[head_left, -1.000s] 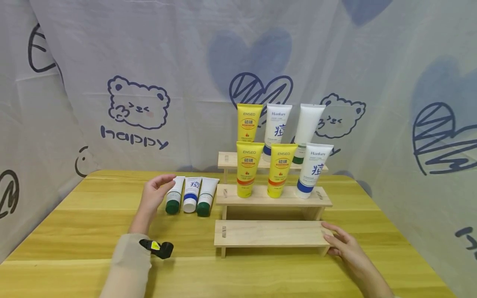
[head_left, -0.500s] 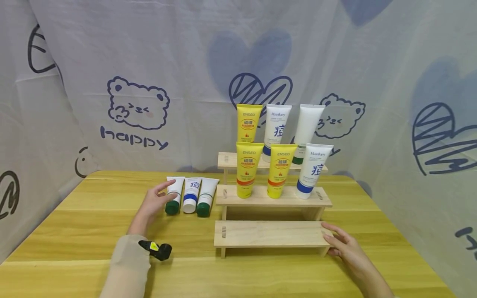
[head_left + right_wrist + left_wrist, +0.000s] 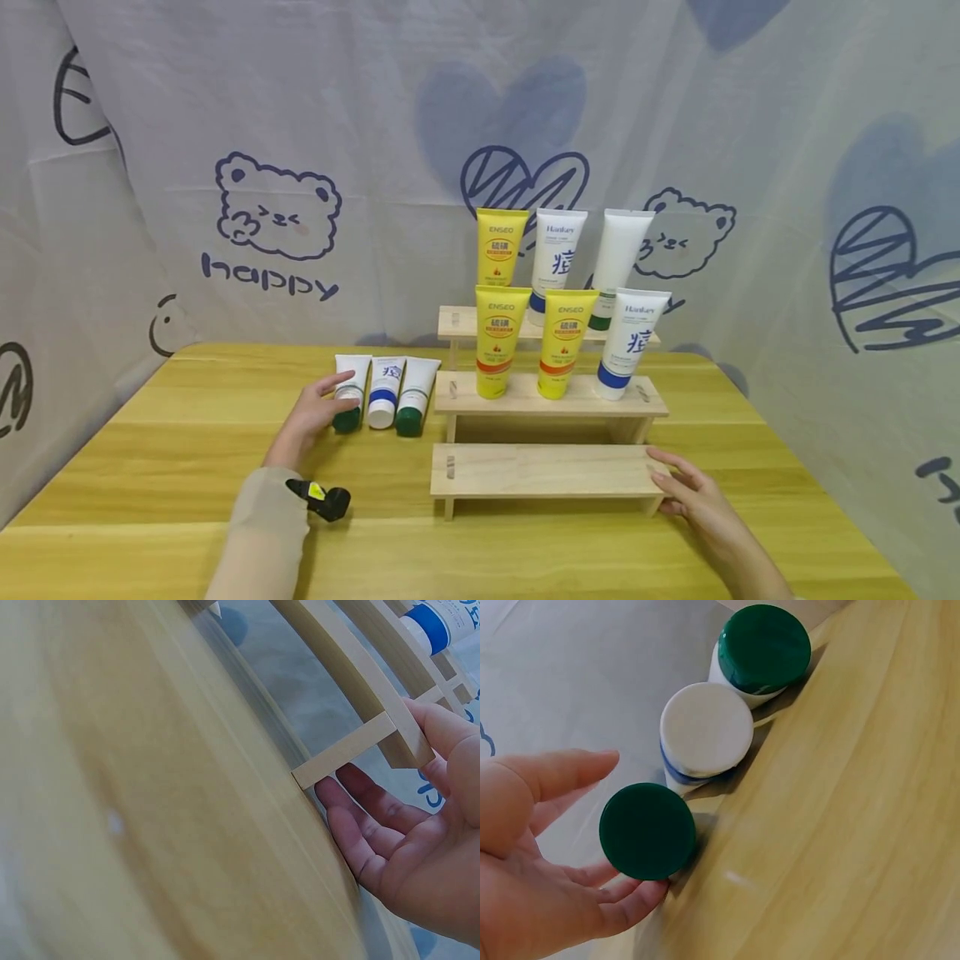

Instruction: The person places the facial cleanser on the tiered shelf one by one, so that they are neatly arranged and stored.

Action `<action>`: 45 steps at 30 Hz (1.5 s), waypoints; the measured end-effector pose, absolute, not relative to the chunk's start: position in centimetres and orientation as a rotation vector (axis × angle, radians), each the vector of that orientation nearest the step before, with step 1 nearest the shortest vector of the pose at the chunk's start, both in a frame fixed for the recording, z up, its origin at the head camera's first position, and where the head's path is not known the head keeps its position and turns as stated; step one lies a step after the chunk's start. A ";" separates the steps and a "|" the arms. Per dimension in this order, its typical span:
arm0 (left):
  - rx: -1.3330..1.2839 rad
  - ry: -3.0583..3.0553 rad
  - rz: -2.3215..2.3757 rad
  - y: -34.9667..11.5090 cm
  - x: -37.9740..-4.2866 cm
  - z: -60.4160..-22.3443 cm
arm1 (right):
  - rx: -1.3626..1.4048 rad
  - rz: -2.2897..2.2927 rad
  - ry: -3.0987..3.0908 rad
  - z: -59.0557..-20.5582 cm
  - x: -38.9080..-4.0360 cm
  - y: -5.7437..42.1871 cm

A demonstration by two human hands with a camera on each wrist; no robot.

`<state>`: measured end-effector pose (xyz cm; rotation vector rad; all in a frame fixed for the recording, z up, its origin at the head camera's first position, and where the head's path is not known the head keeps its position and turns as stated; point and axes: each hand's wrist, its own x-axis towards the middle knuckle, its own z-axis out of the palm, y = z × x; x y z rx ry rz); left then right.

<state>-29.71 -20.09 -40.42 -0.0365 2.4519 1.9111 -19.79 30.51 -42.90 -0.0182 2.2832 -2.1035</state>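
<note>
My left hand [image 3: 311, 417] reaches round the leftmost lying tube, white with a green cap [image 3: 648, 832]. In the left wrist view its thumb stands apart above the tube, while the other fingers lie along the low side, right at the cap. Beside it lie a white tube with a blue band [image 3: 386, 392] and another green-capped white tube [image 3: 417, 393]. My right hand [image 3: 693, 496] grips the right end of the lowest step of a wooden display stand [image 3: 540, 471]. Its thumb rests on the board and its fingers bend in by the leg [image 3: 345, 750].
On the middle step stand two yellow tubes [image 3: 501, 342] [image 3: 566, 343] and a white tube with a blue cap [image 3: 633, 343]. Behind them, the top step [image 3: 467, 323] bears one yellow and two white tubes. A printed curtain [image 3: 390, 167] hangs behind the wooden table [image 3: 360, 533].
My left hand has come down and in over the leftmost tube, its fingers now overlapping the tube's lower part. The right hand and the stand have stayed put.
</note>
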 end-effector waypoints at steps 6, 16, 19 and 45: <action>-0.138 2.407 1.917 -19.8 -30.1 -40.6 | 0.006 -2.095 2.291 -42.8 -19.8 30.5; -0.369 2.356 1.844 -19.6 -31.1 -40.7 | -0.029 -2.095 2.296 -42.8 -19.8 30.6; -0.371 2.349 1.839 -19.4 -31.2 -40.6 | -0.050 -2.103 2.293 -42.9 -19.8 30.6; -0.220 2.527 1.660 -18.8 -31.3 -40.0 | -0.025 -2.117 2.287 -43.1 -19.8 30.6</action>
